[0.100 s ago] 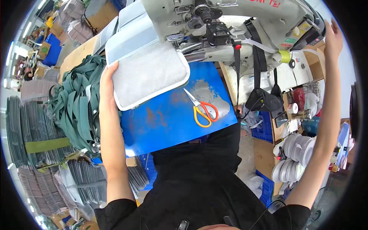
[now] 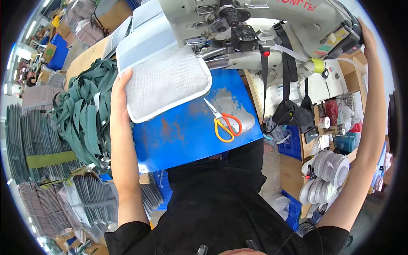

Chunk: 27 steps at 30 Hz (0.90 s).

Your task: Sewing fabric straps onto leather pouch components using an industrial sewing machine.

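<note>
My left hand (image 2: 120, 91) grips the left edge of a pale grey mesh panel (image 2: 168, 85) with white binding, which lies at the front of a grey industrial sewing machine (image 2: 297, 17). My right hand (image 2: 366, 38) is up at the far right, fingers curled on the machine's dark handwheel (image 2: 352, 26), partly hidden. On the blue board (image 2: 178, 151) below the panel lie scissors (image 2: 227, 129) with orange and red handles, beside a rusty, worn patch. Black straps with a black pouch (image 2: 289, 112) hang from the machine. A white tape runs across its arm toward a yellow roller.
A heap of teal straps (image 2: 85, 114) lies left of the board, with stacked grey panels (image 2: 23, 144) beyond. Tape rolls (image 2: 327, 170), boxes and blue crates (image 2: 289, 140) crowd the right side. More bundles and a blue crate (image 2: 57, 51) stand at the upper left.
My right hand and forearm have shifted slightly outward to the right, the hand a little higher along the handwheel. My left hand and the panel have barely moved.
</note>
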Tool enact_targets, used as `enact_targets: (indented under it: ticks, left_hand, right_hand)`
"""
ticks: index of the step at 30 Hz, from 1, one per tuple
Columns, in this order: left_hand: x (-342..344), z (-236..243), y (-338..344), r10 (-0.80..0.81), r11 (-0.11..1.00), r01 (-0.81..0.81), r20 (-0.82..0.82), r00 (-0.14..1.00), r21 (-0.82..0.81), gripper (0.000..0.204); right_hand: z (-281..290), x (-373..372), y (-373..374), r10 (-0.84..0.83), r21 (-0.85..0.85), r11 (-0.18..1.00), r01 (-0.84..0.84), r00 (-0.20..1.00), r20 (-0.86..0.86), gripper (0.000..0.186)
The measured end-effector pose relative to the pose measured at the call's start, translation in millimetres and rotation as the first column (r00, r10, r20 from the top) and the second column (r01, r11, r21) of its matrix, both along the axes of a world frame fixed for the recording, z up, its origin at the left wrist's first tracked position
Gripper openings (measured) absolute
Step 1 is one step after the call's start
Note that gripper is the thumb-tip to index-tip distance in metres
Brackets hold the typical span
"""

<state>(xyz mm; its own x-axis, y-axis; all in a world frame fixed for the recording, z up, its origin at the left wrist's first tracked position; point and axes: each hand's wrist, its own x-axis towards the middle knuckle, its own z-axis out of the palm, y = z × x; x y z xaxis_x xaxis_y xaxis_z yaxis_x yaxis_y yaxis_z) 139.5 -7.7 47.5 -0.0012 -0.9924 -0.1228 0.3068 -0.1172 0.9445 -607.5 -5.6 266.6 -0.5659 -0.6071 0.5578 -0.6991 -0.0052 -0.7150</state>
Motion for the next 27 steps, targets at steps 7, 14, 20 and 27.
enact_targets:
  ticks: [7, 14, 20, 27]
  left_hand:
    - [38, -47, 36, 0.135, 0.99, -0.122, 0.193, 0.972, -0.077, 0.058]
    - [95, -93, 122, 0.321, 0.943, -0.331, 0.175, 0.931, 0.03, 0.056]
    - [94, -93, 150, 0.391, 0.919, -0.384, 0.086, 0.916, -0.084, 0.049]
    - [88, -88, 150, 0.407, 0.907, -0.399, 0.034, 0.913, -0.131, 0.044]
  right_hand:
    - [-61, -41, 8, 0.253, -0.214, 0.963, -0.164, 0.826, 0.504, 0.044]
    - [-110, 61, 48, -0.064, -0.32, 0.927, 0.194, 0.924, 0.377, 0.049]
    - [-310, 353, 189, 0.631, 0.385, 0.752, -0.535, 0.753, -0.186, 0.054]
    - [-333, 402, 178, 0.578, 0.721, 0.434, -0.54, 0.781, 0.237, 0.084]
